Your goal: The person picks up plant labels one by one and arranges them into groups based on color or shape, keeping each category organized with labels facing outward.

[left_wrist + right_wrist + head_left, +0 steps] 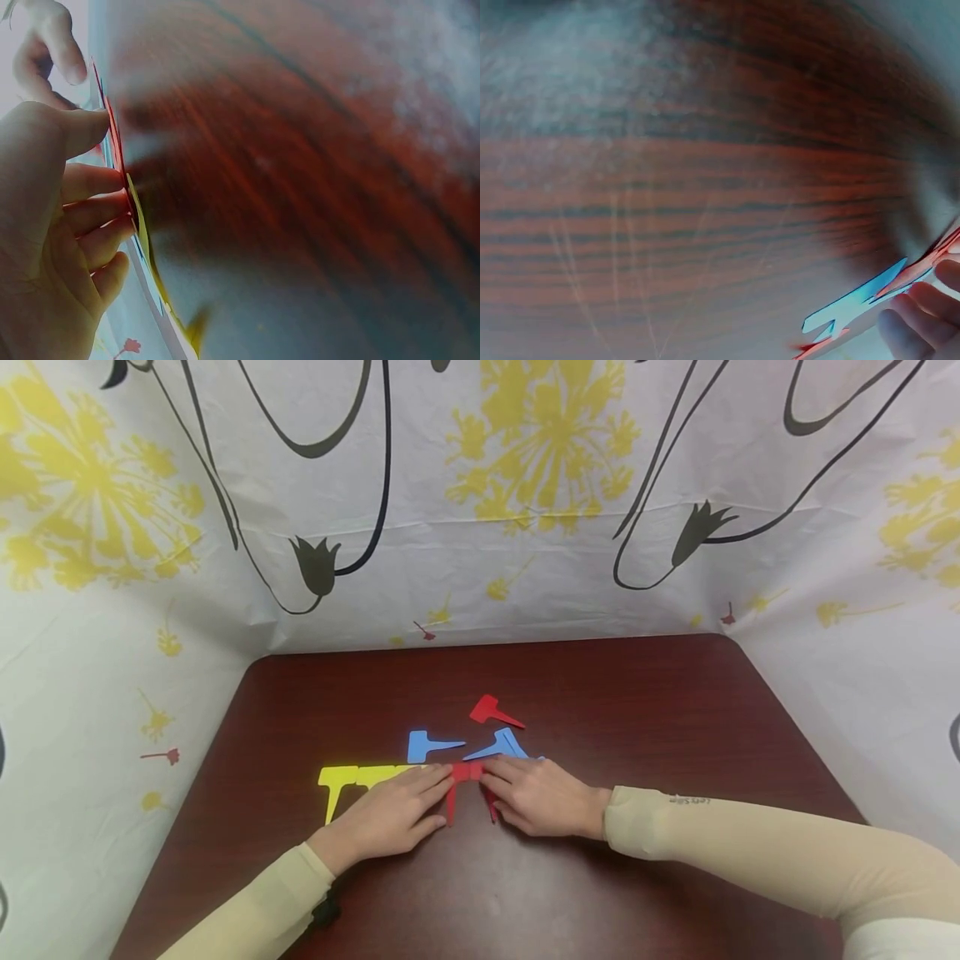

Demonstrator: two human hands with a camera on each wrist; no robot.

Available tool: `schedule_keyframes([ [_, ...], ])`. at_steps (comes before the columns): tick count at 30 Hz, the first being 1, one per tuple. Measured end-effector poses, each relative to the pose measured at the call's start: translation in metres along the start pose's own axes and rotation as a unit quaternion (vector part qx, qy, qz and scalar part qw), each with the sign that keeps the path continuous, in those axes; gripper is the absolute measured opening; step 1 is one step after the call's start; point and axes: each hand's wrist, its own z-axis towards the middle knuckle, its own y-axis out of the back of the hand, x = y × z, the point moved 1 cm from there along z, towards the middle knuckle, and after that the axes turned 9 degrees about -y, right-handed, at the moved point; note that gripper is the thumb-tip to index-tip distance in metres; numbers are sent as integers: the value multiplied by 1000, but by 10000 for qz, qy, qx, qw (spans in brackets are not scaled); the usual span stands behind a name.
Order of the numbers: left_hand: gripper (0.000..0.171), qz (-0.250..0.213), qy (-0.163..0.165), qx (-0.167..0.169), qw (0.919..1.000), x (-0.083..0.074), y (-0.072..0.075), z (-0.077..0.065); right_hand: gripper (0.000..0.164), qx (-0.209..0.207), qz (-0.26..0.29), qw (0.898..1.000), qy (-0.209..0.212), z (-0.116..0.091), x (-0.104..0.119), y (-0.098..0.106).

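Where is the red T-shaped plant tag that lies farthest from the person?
In the head view, that red T-shaped plant tag lies near the middle of the dark table, just beyond the blue plant tags, its stem pointing right.

Floral sheeting [450, 560] walls a table [637, 718] in, booth-like.

Patterned white cloth [427, 556] surrounds my dark red-brown table [637, 710].
I see the hangings rise ahead and on both sides, lightly creased, printed with big yellow blooms [555, 431], looping dark stems [386, 452], grey tulip shapes [315, 567] and little red sprigs [425, 632]; a pale sheen of light [517, 893] lies on the wood grain nearest me.
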Motion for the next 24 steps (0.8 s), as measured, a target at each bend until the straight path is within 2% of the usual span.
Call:
schedule_keyframes([
  [3, 68, 33, 5, 23, 10000, 0, 0, 0, 52, 142, -52, 9998, -105, 0, -2, -3],
  [14, 70, 103, 26, 16, 9999, 1, -1, 0, 52, 169, -54, 9998, -118, 1, -1, -3],
  [19, 68, 159, -117, -182, 9996, 1, 2, 0, 44, -103, -4, 9996, -250, 10, -8, 4],
  [24, 66, 280, -281, -494, 9980, 1, 8, 3, 26, -460, -156, 9958, -773, 25, -31, 11],
])
